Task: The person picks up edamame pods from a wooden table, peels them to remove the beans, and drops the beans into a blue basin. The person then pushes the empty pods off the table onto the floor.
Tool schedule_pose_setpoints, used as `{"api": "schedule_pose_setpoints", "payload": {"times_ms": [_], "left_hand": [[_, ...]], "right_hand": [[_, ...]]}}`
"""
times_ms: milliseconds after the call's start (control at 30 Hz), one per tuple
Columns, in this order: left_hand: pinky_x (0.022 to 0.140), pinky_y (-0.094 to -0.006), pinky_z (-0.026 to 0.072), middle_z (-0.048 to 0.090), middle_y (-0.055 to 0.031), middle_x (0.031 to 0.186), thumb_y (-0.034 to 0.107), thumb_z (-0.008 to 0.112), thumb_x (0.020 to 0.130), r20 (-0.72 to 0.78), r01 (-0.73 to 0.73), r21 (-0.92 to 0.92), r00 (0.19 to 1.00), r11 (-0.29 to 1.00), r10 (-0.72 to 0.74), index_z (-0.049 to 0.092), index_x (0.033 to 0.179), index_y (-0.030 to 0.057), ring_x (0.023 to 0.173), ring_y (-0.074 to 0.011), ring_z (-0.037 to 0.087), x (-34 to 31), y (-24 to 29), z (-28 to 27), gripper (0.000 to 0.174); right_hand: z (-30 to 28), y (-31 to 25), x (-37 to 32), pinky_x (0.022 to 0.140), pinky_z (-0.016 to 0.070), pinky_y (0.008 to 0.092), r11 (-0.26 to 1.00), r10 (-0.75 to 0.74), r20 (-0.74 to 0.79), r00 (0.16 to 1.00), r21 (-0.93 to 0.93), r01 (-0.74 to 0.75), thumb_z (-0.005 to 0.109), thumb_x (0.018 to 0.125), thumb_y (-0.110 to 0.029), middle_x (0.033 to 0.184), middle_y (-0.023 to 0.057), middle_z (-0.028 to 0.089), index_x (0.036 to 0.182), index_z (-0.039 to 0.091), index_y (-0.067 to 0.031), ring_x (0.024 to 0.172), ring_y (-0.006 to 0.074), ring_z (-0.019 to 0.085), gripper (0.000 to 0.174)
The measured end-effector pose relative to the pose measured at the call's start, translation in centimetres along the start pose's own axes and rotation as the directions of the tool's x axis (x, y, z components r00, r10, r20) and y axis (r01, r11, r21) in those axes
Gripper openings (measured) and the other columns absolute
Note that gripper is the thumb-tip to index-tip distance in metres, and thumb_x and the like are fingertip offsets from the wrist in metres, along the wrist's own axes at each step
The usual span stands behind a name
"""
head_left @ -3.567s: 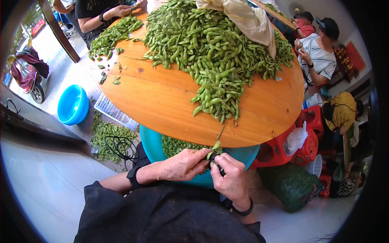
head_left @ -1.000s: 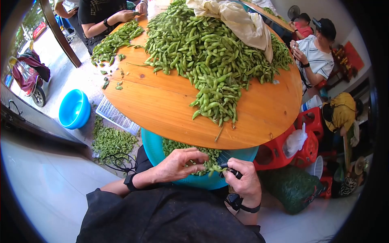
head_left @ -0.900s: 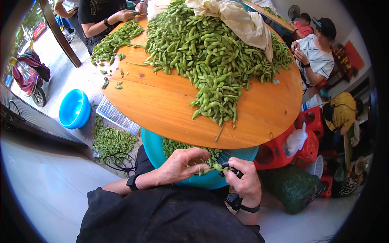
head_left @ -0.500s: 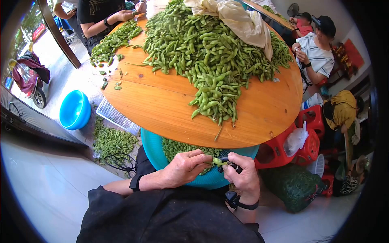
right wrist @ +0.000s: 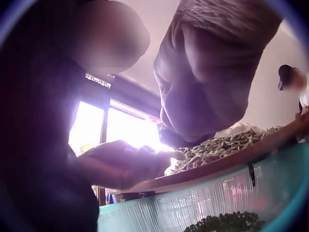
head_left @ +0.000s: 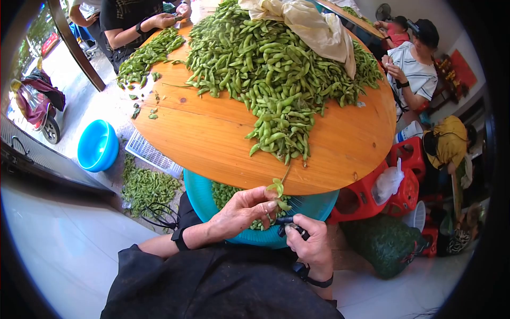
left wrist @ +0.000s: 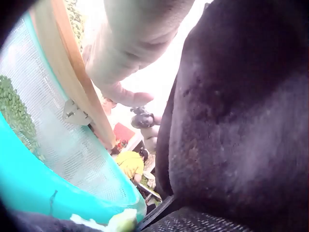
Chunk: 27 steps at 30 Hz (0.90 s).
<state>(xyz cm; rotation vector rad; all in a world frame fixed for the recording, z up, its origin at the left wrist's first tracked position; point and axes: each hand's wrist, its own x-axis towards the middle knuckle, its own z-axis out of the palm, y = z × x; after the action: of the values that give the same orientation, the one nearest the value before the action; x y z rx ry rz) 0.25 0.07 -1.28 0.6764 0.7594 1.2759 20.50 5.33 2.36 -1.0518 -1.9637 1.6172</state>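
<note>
My left hand pinches a green bean pod and holds it up just under the rim of the round wooden table. Slightly lower and apart from it, my right hand grips a small dark cutting tool. Both hands hover over a teal basin that holds trimmed pods. In the right wrist view the left hand shows as a dark shape above the basin's mesh wall. A large heap of pods covers the tabletop.
A pale cloth lies on the heap. On the floor to the left lie a blue bowl, a white crate and scattered pods. Red stools and a green mesh sack stand at right. Other people sit round the table.
My left hand has lifted the pod up toward the table rim, away from the cutting tool. My right hand has dropped a little with the tool.
</note>
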Motion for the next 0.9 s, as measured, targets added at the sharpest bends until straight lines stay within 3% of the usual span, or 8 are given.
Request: {"api": "schedule_pose_setpoints", "payload": {"times_ms": [100,233,300,567,633,767,833,900], "left_hand": [[0.066,-0.0264,0.0513,0.064,-0.0041,0.087,0.015,0.063,0.097,-0.042,0.025,-0.003,0.999,1.0,-0.025,0.067,0.104,0.0027,0.076,-0.0125,0.06,-0.1,0.0,0.0,0.015],[0.064,-0.0248,0.0472,0.064,-0.0018,0.085,0.011,0.068,0.093,-0.117,0.068,-0.032,0.99,0.997,-0.072,0.071,0.103,0.0026,0.073,-0.0096,0.056,-0.1,0.0,0.1,0.014],[0.061,-0.0227,0.0448,0.062,0.0009,0.084,0.012,0.07,0.091,-0.15,0.018,-0.027,0.988,0.999,-0.022,0.072,0.101,0.0035,0.07,-0.0072,0.054,0.0,0.2,0.8,0.013],[0.053,-0.0207,0.0371,0.05,0.0056,0.083,0.011,0.074,0.088,-0.213,-0.085,0.044,0.973,0.995,0.092,0.073,0.099,0.0056,0.065,-0.0034,0.047,0.1,-0.6,0.7,0.013],[0.06,-0.0224,0.0453,0.058,0.0023,0.091,0.007,0.071,0.089,-0.206,-0.094,0.081,0.972,0.992,0.109,0.072,0.105,0.0039,0.075,-0.0069,0.054,0.0,-0.7,0.4,0.016],[0.061,-0.0229,0.0453,0.056,0.0021,0.092,0.006,0.07,0.09,-0.176,-0.186,0.222,0.958,0.957,0.227,0.071,0.103,0.0035,0.075,-0.0073,0.054,0.0,-0.7,0.5,0.014],[0.062,-0.0234,0.0453,0.059,0.0017,0.093,0.006,0.069,0.091,-0.107,-0.086,0.003,0.991,0.996,0.085,0.071,0.102,0.0043,0.077,-0.0076,0.055,-0.1,-0.2,0.4,0.011],[0.062,-0.0239,0.0454,0.06,0.0009,0.092,0.006,0.068,0.091,-0.04,0.024,-0.135,0.999,0.991,-0.029,0.07,0.102,0.0047,0.076,-0.0081,0.055,0.0,0.0,-0.3,0.011]], "right_hand": [[1.2,1.2,0.8,0.047,0.0378,0.0258,1.0,-0.017,-0.165,0.986,0.012,0.019,0.061,0.086,0.001,0.062,0.0027,0.051,0.076,0.055,0.0028,0.052,0.0074,0.049,0.011],[1.2,-0.3,1.1,0.046,0.0364,0.024,0.975,0.047,-0.128,0.991,0.223,-0.018,0.059,0.091,-0.001,0.061,0.0009,0.051,0.078,0.056,0.0027,0.05,0.0057,0.046,0.013],[1.1,-0.8,1.1,0.045,0.0349,0.0222,0.922,0.115,-0.007,0.993,0.373,-0.104,0.057,0.095,-0.004,0.06,-0.0005,0.051,0.082,0.057,0.0029,0.05,0.0043,0.045,0.014],[1.7,-0.9,1.5,0.045,0.0351,0.0222,0.939,0.116,-0.013,0.993,0.328,-0.105,0.059,0.094,-0.004,0.06,-0.0004,0.051,0.085,0.059,0.0031,0.052,0.0042,0.046,0.012],[1.8,-0.6,1.6,0.045,0.0355,0.0224,0.949,0.104,-0.04,0.994,0.303,-0.087,0.059,0.094,-0.003,0.06,-0.0003,0.051,0.084,0.059,0.003,0.052,0.0044,0.047,0.011],[1.6,-0.1,1.6,0.044,0.0347,0.0227,0.952,0.063,-0.023,0.998,0.3,-0.053,0.059,0.093,-0.001,0.063,-0.0002,0.05,0.086,0.06,0.0033,0.052,0.0049,0.046,0.008],[1.0,0.1,1.7,0.044,0.0334,0.0225,0.944,0.056,0.006,0.998,0.325,-0.055,0.058,0.093,0.0,0.064,-0.0002,0.05,0.088,0.06,0.0038,0.052,0.0049,0.045,0.007],[0.1,0.2,1.9,0.043,0.0301,0.0221,0.764,0.117,0.218,0.969,0.604,-0.228,0.057,0.094,0.0,0.063,-0.0009,0.048,0.091,0.06,0.0048,0.051,0.0045,0.042,0.006]]}}
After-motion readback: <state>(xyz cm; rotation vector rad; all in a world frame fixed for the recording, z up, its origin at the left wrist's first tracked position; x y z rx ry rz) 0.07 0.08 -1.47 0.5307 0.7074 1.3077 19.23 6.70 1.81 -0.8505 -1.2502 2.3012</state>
